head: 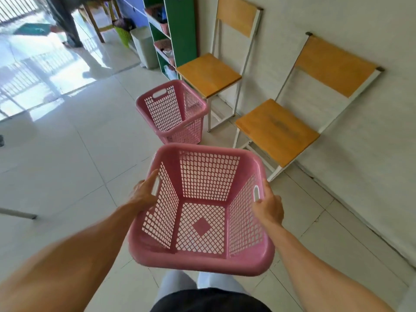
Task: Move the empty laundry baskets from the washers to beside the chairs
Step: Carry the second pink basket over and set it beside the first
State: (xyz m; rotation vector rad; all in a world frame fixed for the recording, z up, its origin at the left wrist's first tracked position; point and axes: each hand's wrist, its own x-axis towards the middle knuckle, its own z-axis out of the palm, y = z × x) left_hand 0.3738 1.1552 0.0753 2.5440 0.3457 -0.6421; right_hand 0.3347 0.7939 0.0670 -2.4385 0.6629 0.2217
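Head view, looking down past my own forearms: my legs and the dark hem of my shirt are cut off at the bottom edge, and a person (65, 21) standing at the far top left shows only from the waist down. The green shelf unit (180, 30) holds small pink baskets whose contents are too blurred to name. The fingers of my left hand (144, 193) are mostly behind the basket wall, and those of my right hand (269, 206) curl out of sight around the rim, so I see little more than knuckles and thumbs.

The held basket (202, 210) is pink moulded plastic, squarish with rounded corners and a thick rolled rim, its walls and floor a lattice of small openings with a solid diamond in the middle of the floor. It is empty. A slot handle is cut into each side wall. A second basket (172, 111) of the same make stands on the pale glossy floor tiles (67, 154), just beside the front leg of the far chair (211, 73). Both that chair and the near chair (279, 129) have flat wooden seats and backs on thin white metal frames, set against a white wall.

My left hand is closed on the left handle slot, thumb along the rim; my right hand is closed over the right rim at its slot. The basket hangs between them, clear of the floor, tilted towards me, in front of the near chair.
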